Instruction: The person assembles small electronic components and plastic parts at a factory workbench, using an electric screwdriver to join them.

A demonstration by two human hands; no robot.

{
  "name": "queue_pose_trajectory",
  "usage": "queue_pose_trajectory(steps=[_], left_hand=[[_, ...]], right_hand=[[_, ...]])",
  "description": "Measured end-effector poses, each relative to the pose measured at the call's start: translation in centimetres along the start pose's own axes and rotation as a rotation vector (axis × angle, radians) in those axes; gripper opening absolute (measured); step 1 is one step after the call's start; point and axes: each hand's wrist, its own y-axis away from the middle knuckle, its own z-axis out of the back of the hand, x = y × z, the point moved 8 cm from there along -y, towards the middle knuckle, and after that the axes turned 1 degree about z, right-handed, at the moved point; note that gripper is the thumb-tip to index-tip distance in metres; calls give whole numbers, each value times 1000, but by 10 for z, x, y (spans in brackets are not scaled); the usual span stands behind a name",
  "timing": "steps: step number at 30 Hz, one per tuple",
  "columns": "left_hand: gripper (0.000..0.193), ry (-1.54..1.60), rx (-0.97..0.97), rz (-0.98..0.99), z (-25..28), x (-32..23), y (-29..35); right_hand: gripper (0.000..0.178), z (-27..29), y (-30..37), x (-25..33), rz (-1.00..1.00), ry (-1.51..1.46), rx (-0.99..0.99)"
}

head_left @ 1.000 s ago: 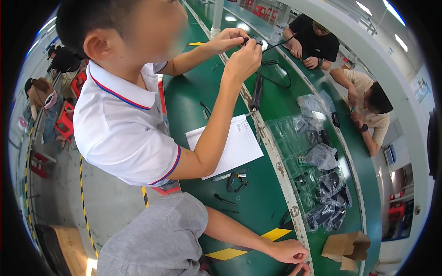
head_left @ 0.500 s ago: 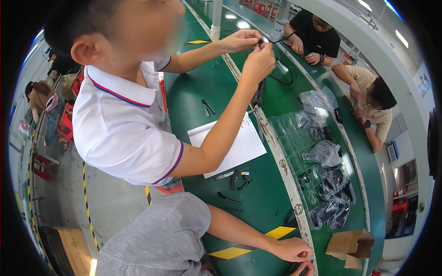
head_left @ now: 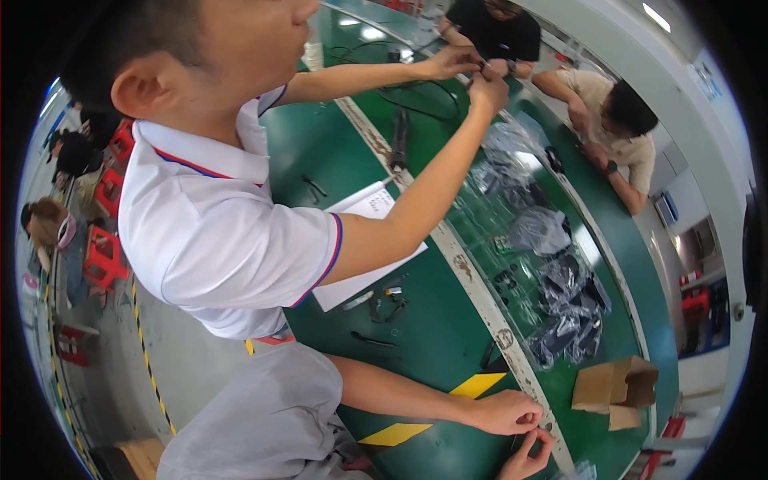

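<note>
My left hand (head_left: 506, 412) reaches in from a grey sleeve (head_left: 280, 400) and rests by the pale worn rail (head_left: 560, 448) of the green bench. Its fingers are curled in a pinch. Just below, my right hand (head_left: 528, 459) comes up from the lower edge, thumb and forefinger drawn together close to the left one. Whatever the fingertips hold is too small or hidden to make out. Near my left forearm lie a curved black handle-like piece (head_left: 374, 340) and several small dark parts (head_left: 390, 304).
A co-worker in a white shirt (head_left: 216, 216) leans over the bench, both hands on a small part. Paper (head_left: 352, 284) lies beneath that arm. Beyond the rail are bagged black parts (head_left: 568, 304), a clear tray (head_left: 480, 232) and an open cardboard box (head_left: 600, 392). Two people sit opposite.
The view has shifted slightly. The co-worker's raised hands have moved right, and a black cable lies looped on the bench behind them. My hands stay pinched close together.
</note>
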Motion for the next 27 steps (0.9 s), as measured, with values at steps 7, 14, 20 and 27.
queue_pose_trajectory(steps=[7, 14, 20, 27], left_hand=[[12, -37, 0, 47, 5, 1, -1], [11, -46, -3, 19, 4, 1, -2], [11, -52, -22, 6, 6, -1, 0], [12, -68, -24, 12, 5, 2, -1]], right_hand=[[6, -3, -1, -22, -3, 31, 32], [5, -2, 0, -20, -1, 45, 32], [6, -2, 1, -23, -5, 30, 37], [5, -3, 0, -22, 1, 20, 40]])
